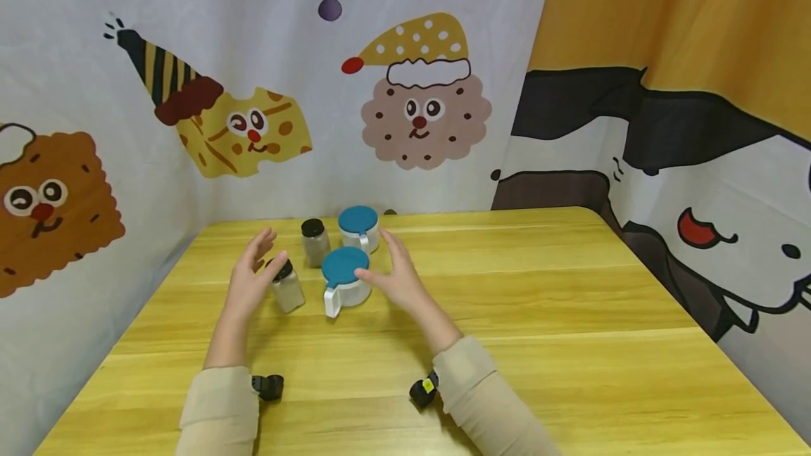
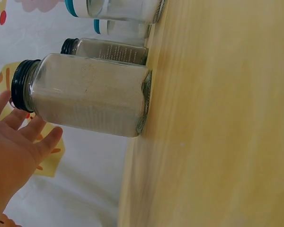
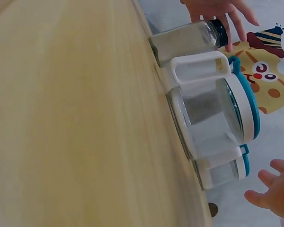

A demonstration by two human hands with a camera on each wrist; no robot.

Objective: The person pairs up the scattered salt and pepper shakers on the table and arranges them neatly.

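Observation:
Two glass jars with black lids and two clear containers with blue lids and white handles stand upright together on the table. My left hand (image 1: 249,280) is beside the front black-lidded jar (image 1: 289,293), fingers spread; the left wrist view shows that jar (image 2: 90,94) holding a pale powder. Behind it is the other black-lidded jar (image 1: 315,245). My right hand (image 1: 400,276) reaches, fingers apart, along the right side of the front blue-lidded container (image 1: 348,293); whether the thumb touches its lid I cannot tell. Farther back stands the second blue-lidded container (image 1: 359,229).
The wood-grain table (image 1: 538,315) runs out to the right and toward me. A curtain (image 1: 272,34) printed with cartoon figures hangs right behind the table's far edge. Each wrist carries a small black camera (image 1: 271,387).

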